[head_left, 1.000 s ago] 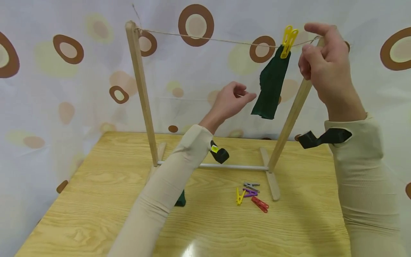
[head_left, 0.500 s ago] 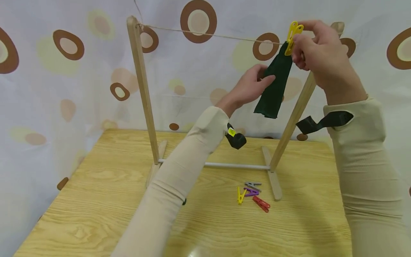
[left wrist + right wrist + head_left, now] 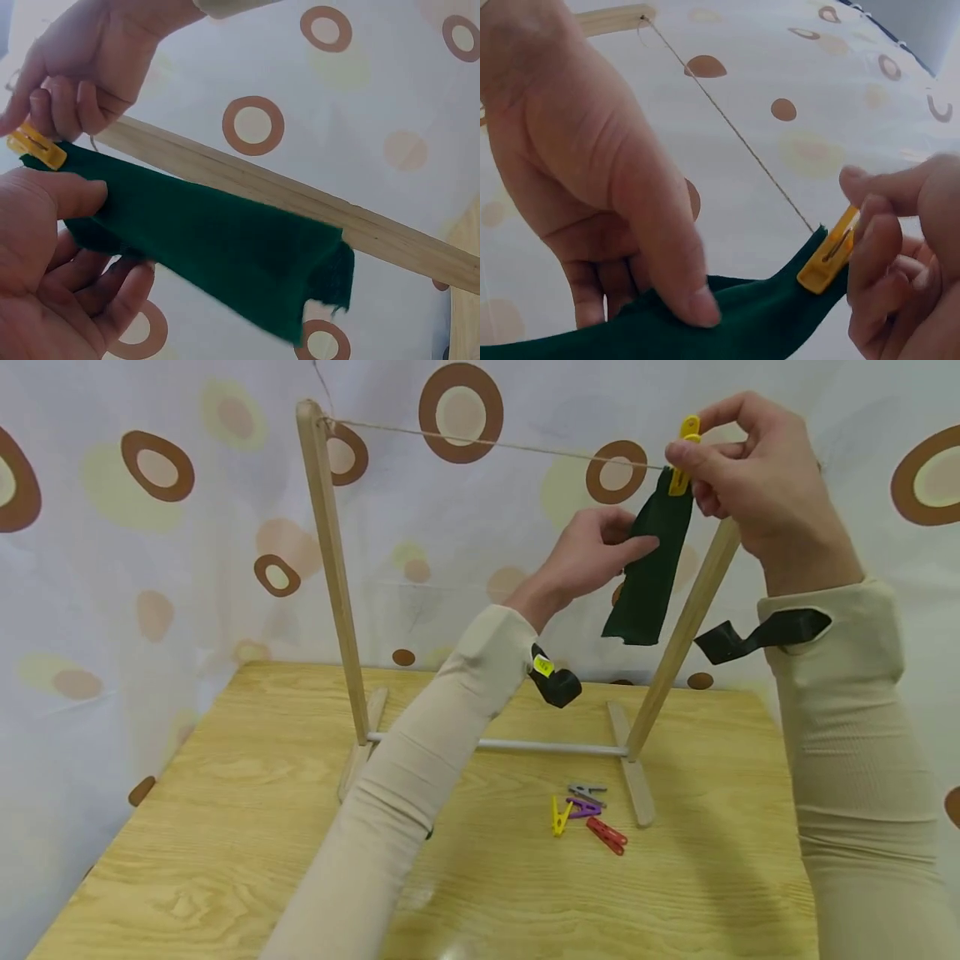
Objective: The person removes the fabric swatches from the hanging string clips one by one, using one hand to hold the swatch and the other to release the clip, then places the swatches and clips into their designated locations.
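Observation:
A dark green piece of cloth [image 3: 648, 585] hangs from the right part of a string line [image 3: 495, 442]. At its top corner is a yellow clothespin [image 3: 680, 483], and my right hand [image 3: 783, 481] pinches the handle ends between thumb and index finger. In the right wrist view the clothespin's [image 3: 823, 264] lower end lies over the cloth beside the string. My left hand [image 3: 592, 553] holds the cloth's left edge, thumb in front and fingers behind. Seen from the left wrist, the cloth [image 3: 225, 232] reaches away to a frayed lower end.
Wooden posts [image 3: 333, 577] on flat feet carry the string, joined low down by a white rod [image 3: 555, 747]. On the wooden table [image 3: 225, 827] lie a grey clothespin [image 3: 587, 791], a purple one [image 3: 585, 809], a yellow one [image 3: 560, 818] and a red one [image 3: 607, 836].
Both hands stood apart from the cloth at first. My left hand moved right and up and took the cloth's edge; my right hand moved left and took the clothespin, whose handles now look closer together.

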Available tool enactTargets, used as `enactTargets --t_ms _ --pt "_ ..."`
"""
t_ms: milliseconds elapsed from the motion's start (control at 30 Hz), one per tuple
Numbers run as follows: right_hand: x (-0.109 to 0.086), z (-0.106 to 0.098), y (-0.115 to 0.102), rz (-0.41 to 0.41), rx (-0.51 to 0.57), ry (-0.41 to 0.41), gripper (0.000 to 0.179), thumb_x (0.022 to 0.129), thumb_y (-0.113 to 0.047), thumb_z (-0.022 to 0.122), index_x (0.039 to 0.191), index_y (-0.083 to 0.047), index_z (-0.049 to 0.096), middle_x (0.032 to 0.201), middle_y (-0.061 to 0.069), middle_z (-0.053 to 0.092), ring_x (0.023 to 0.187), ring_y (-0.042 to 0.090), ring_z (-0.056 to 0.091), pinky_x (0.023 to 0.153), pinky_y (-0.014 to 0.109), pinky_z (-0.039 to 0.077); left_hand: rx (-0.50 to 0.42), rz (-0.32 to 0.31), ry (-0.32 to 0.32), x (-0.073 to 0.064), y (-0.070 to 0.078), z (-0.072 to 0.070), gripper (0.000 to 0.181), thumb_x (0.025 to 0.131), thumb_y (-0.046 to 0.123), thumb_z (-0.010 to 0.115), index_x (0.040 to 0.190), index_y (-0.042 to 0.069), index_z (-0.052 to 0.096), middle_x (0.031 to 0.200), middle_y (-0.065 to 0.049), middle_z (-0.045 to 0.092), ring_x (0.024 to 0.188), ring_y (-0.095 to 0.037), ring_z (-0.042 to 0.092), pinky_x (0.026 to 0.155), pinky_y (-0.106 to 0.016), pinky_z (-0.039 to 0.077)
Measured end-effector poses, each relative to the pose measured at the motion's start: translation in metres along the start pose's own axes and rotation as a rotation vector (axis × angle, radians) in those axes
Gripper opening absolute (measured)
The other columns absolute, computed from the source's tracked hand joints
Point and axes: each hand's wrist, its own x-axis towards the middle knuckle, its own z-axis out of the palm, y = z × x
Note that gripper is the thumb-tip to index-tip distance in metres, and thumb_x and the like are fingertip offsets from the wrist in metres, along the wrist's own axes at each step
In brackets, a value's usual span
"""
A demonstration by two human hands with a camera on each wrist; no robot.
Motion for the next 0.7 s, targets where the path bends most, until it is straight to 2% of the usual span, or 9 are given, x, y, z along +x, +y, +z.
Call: enactTargets --t_ms 200,300,467,700 --pt "0.0013 -0.0004 0.0072 -0.052 0.213 -0.033 0.03 0.084 -0.015 0.074 0.105 -0.009 0.052 0.063 0.006 0.059 0.048 0.016 0.046 0.047 0.017 0.043 -0.023 -0.029 0.019 0.0005 -0.0048 0.0022 0.016 0.095 0.017 0.061 0.106 0.004 0.064 0.094 -0.006 0.067 0.08 -0.012 0.061 0.072 -0.018 0.052" --pt "0.0026 0.0006 0.0088 -0.057 0.26 -0.023 0.029 0.084 -0.014 0.073 0.102 -0.008 0.051 0.062 0.006 0.057 0.046 0.015 0.045 0.045 0.018 0.043 -0.023 -0.036 0.018 0.0003 -0.006 0.0023 0.017 0.095 0.017 0.061 0.106 0.004 0.064 0.094 -0.006 0.067 0.081 -0.012 0.061 0.071 -0.018 0.053" --pt "0.0037 0.0015 0.0089 -0.061 0.309 0.002 0.032 0.082 -0.018 0.074 0.102 -0.008 0.051 0.068 0.007 0.059 0.046 0.015 0.048 0.048 0.016 0.046 -0.018 -0.043 0.056 0.0003 -0.0071 0.0013 0.016 0.094 0.017 0.062 0.105 0.005 0.065 0.092 -0.005 0.067 0.08 -0.01 0.06 0.07 -0.017 0.052" --pt "0.0051 0.0043 0.0083 -0.087 0.494 -0.023 0.023 0.085 -0.008 0.069 0.1 -0.002 0.051 0.07 0.013 0.06 0.045 0.016 0.05 0.045 0.018 0.047 -0.013 -0.057 0.055 0.0007 -0.0052 0.0003 0.017 0.094 0.017 0.064 0.105 0.005 0.066 0.093 -0.005 0.068 0.078 -0.01 0.059 0.068 -0.017 0.052"
